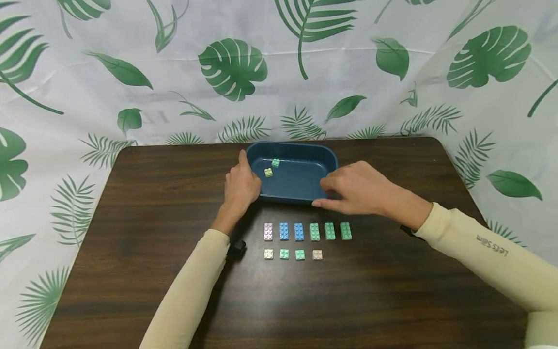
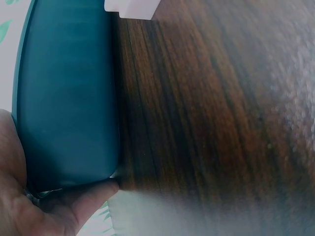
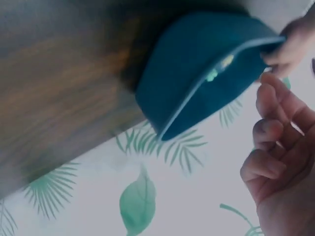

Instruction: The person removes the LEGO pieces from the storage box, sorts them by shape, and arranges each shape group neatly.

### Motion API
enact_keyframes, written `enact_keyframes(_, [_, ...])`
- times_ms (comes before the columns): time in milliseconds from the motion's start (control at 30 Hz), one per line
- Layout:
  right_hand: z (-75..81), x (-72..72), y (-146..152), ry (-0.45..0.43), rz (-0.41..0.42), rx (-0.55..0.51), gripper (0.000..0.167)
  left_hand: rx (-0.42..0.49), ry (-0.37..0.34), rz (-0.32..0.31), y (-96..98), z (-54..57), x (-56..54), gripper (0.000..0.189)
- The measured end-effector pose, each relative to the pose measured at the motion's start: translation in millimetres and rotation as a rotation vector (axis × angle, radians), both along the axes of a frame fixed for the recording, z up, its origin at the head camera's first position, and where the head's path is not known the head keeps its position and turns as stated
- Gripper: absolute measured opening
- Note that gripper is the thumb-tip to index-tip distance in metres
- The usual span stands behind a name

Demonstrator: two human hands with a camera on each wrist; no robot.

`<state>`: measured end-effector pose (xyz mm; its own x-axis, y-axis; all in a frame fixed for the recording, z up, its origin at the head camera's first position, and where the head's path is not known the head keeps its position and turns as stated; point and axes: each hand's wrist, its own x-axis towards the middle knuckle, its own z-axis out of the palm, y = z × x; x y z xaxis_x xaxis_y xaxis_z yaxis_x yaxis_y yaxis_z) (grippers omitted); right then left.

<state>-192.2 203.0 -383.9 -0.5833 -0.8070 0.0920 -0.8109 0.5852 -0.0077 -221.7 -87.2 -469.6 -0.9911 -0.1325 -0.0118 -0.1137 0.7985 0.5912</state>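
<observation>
At the table's far edge, a dark blue plastic tray (image 1: 289, 198) holds a small yellow toy brick (image 1: 268, 172) and a small green toy brick (image 1: 275, 163). My left hand (image 1: 241, 182) grips the tray's left end; the left wrist view shows the thumb (image 2: 96, 201) lying along the outer end wall. Over the right end of the tray is my right hand (image 1: 359, 189), its fingers loosely bent and its thumb pointing left. In the right wrist view those fingers (image 3: 268, 130) hold nothing and stand apart from the tray wall (image 3: 182, 64).
In front of the tray lies a row of longer bricks: a pink one (image 1: 268, 231), blue ones (image 1: 284, 231) and green ones (image 1: 330, 231). Nearer me runs a row of small square bricks, from cream (image 1: 268, 254) to peach (image 1: 317, 255). A leaf-print cloth (image 1: 174, 106) hangs behind the table.
</observation>
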Motion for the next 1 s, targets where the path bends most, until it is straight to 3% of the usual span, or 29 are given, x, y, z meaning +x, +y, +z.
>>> enact_keyframes(200, [2.3, -37.4, -13.3, -0.103, -0.152, -0.041, 0.04, 0.003, -0.016, -0.001, -0.6, -4.1, 3.2, 0.07])
enact_keyframes(367, [1.5, -61.1, -27.9, -0.13, -0.205, -0.044, 0.03, 0.011, -0.016, 0.008, -0.7, -5.1, 4.9, 0.07])
enact_keyframes(733, [-23.0, -107.7, -78.8, -0.191, -0.187, 0.016, 0.024, 0.0, -0.014, -0.002, -2.2, 1.3, -2.7, 0.069])
enact_keyframes(1000, [-34.6, -121.2, -104.7, -0.194, -0.085, 0.047, 0.017, -0.001, -0.028, -0.004, -2.9, 1.0, -3.9, 0.069])
